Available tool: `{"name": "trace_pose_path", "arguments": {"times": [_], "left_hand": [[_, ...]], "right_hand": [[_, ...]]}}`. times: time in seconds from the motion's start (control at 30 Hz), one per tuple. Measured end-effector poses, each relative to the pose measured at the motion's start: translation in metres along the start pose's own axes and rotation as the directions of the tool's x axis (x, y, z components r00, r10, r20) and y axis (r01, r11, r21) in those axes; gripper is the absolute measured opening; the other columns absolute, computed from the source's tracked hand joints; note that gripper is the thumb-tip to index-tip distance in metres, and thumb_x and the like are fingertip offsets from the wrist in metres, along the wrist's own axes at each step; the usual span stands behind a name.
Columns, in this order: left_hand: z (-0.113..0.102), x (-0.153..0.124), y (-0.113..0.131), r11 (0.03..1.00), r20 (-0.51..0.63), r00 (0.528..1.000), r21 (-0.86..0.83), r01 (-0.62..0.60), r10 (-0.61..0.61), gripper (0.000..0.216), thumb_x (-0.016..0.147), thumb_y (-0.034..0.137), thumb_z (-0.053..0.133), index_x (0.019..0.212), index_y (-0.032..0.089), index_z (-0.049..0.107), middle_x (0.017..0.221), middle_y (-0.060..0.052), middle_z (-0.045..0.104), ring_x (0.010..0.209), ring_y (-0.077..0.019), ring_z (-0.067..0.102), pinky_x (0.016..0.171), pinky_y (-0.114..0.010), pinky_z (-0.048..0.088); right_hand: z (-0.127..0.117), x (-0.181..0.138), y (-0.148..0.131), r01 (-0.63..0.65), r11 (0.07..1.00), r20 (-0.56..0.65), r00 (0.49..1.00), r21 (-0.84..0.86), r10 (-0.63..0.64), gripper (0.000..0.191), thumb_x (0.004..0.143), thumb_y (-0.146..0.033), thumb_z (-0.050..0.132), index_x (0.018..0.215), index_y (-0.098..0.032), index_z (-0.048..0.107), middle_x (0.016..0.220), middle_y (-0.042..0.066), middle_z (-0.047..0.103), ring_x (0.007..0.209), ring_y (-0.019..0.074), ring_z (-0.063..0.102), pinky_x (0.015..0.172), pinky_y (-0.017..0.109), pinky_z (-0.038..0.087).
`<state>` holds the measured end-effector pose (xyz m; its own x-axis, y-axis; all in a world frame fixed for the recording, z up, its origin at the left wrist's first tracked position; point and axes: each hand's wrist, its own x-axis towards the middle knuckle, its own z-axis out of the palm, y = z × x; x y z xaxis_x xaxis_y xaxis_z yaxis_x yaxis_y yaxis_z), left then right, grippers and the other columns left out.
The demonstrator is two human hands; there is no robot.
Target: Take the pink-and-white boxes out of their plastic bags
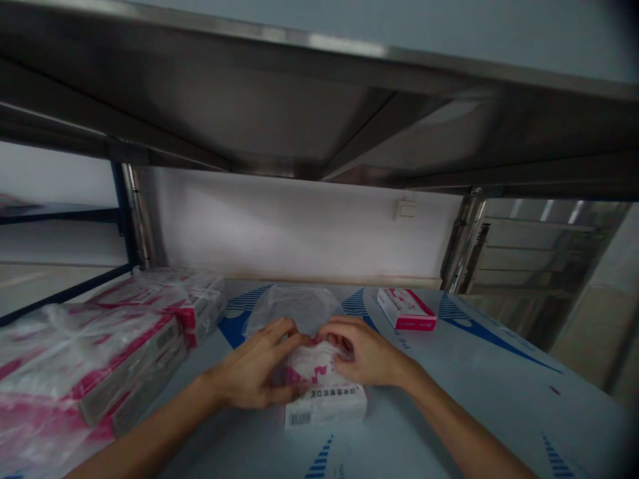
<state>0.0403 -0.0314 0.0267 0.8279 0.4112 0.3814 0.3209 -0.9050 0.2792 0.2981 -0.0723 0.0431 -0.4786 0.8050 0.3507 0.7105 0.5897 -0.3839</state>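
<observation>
A small white-and-pink cardboard box [327, 404] lies before me, its printed end toward me. My left hand [262, 366] rests along its left side, with the thumb low near the front and the fingers reaching over the far part of the top. From the right, my right hand [362, 349] curls its fingers and thumb round the box's far right edge. Both sets of fingertips nearly meet there. Just beyond them a clear plastic bag [294, 306] lies flat; whether it reaches around the box is hidden by my fingers.
Plastic-wrapped packs of pink-and-white boxes [114, 346] are stacked at the left. Another such box [407, 308] lies at the back right. A metal shelf [279, 106] hangs low overhead. Metal posts [462, 243] stand at the back corners, with a white wall [299, 226] behind.
</observation>
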Motion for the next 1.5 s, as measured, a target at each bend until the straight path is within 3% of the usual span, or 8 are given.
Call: {"name": "trace_pose_path", "arguments": {"times": [0.27,0.53,0.63,0.8,1.0,1.13,1.33,1.5], "left_hand": [[-0.015,-0.001,-0.005,0.997,-0.060,0.997,-0.064,0.035,-0.039,0.023,0.087,0.028,0.064,0.108,0.023,0.057,0.117,-0.007,0.058,0.110,-0.0246,0.058,0.097,-0.039,0.050],[-0.014,0.003,0.000,0.971,-0.008,0.998,-0.231,-0.061,0.061,0.068,0.069,-0.003,0.046,0.128,0.027,0.058,0.127,-0.004,0.060,0.122,-0.0232,0.054,0.105,-0.043,0.045],[-0.012,0.001,0.005,0.926,-0.042,0.999,-0.375,-0.035,0.021,0.041,0.068,-0.001,0.049,0.101,0.021,0.059,0.109,-0.004,0.063,0.108,-0.0217,0.058,0.098,-0.042,0.048],[-0.013,-0.002,0.014,0.777,-0.111,0.990,-0.630,0.000,-0.089,0.026,0.079,0.014,0.064,0.097,0.021,0.046,0.096,-0.002,0.056,0.089,-0.0165,0.056,0.078,-0.031,0.050],[-0.027,0.001,0.013,0.905,-0.281,0.946,-0.424,0.029,-0.162,0.021,0.091,0.023,0.061,0.112,0.020,0.058,0.069,0.006,0.046,0.063,-0.0105,0.047,0.062,-0.025,0.042],[-0.041,-0.001,0.011,0.997,-0.120,0.990,-0.019,-0.071,0.068,0.017,0.096,0.020,0.055,0.102,0.021,0.071,0.084,-0.002,0.061,0.072,-0.0127,0.057,0.065,-0.027,0.043],[-0.052,-0.002,0.018,0.985,0.140,0.982,0.096,-0.142,0.128,0.006,0.090,0.020,0.065,0.088,0.020,0.071,0.084,-0.003,0.065,0.087,-0.0196,0.063,0.081,-0.034,0.048],[-0.052,-0.003,0.028,0.966,0.108,0.976,-0.198,-0.166,0.190,0.022,0.092,0.017,0.062,0.070,0.017,0.062,0.095,-0.005,0.069,0.089,-0.0159,0.065,0.079,-0.029,0.050]], "right_hand": [[-0.016,-0.010,0.023,0.055,0.935,-0.096,0.995,0.350,-0.023,0.012,0.067,-0.011,0.052,0.073,-0.021,0.055,0.099,0.003,0.063,0.093,0.0190,0.059,0.081,0.033,0.045],[0.000,-0.009,0.020,-0.035,0.897,-0.119,0.988,0.442,0.097,0.011,0.075,-0.021,0.062,0.080,-0.022,0.052,0.081,-0.001,0.062,0.079,0.0163,0.060,0.074,0.031,0.047],[0.001,-0.007,0.016,-0.023,0.879,-0.151,0.983,0.477,0.107,0.030,0.072,-0.014,0.054,0.099,-0.022,0.062,0.088,0.001,0.069,0.083,0.0169,0.064,0.079,0.033,0.048],[0.000,-0.004,0.012,-0.032,0.864,-0.164,0.978,0.503,0.131,0.013,0.078,-0.024,0.055,0.076,-0.021,0.067,0.080,0.002,0.069,0.082,0.0179,0.063,0.078,0.033,0.045],[-0.004,-0.001,0.008,0.008,0.615,-0.215,0.940,0.788,0.264,0.014,0.067,-0.022,0.059,0.075,-0.024,0.047,0.082,0.001,0.069,0.084,0.0209,0.065,0.077,0.035,0.047],[-0.013,-0.005,0.002,0.128,0.492,-0.174,0.984,0.861,0.049,0.024,0.069,-0.027,0.061,0.077,-0.025,0.038,0.076,0.000,0.065,0.085,0.0241,0.067,0.084,0.041,0.048],[-0.027,-0.013,-0.016,0.209,0.967,-0.080,0.977,0.146,-0.198,0.020,0.083,-0.026,0.063,0.102,-0.023,0.062,0.088,0.002,0.059,0.081,0.0166,0.057,0.071,0.032,0.045],[-0.041,-0.020,-0.030,0.161,0.948,-0.095,0.976,-0.274,-0.193,0.010,0.085,-0.027,0.062,0.078,-0.020,0.062,0.107,0.007,0.064,0.098,0.0203,0.062,0.084,0.039,0.053]]}}
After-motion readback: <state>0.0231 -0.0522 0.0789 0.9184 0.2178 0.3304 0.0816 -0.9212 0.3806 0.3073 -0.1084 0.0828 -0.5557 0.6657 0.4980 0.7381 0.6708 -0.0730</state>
